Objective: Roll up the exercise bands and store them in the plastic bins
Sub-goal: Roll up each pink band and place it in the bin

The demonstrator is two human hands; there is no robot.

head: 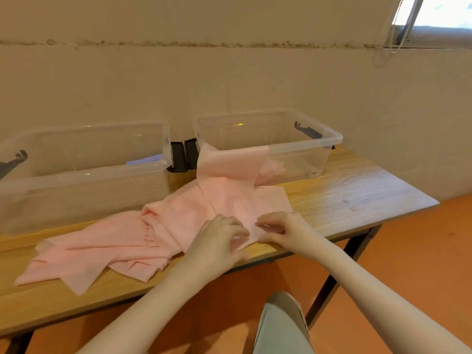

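A long pink exercise band (224, 198) runs from inside the right clear plastic bin (329, 139), over its front rim, down onto the wooden table (357, 195). Its near end lies at the table's front edge. My left hand (219, 238) and my right hand (283, 231) pinch that end with curled fingers, close together. More pink band (97, 249) lies in crumpled folds to the left. The left clear bin (84, 172) holds a bluish-purple item (144, 159) near its right wall.
Two black bin latches (184, 155) sit between the bins. A beige wall rises right behind them. The table's right edge ends near its black leg (329, 284). My knee (281, 323) shows below the front edge, over an orange floor.
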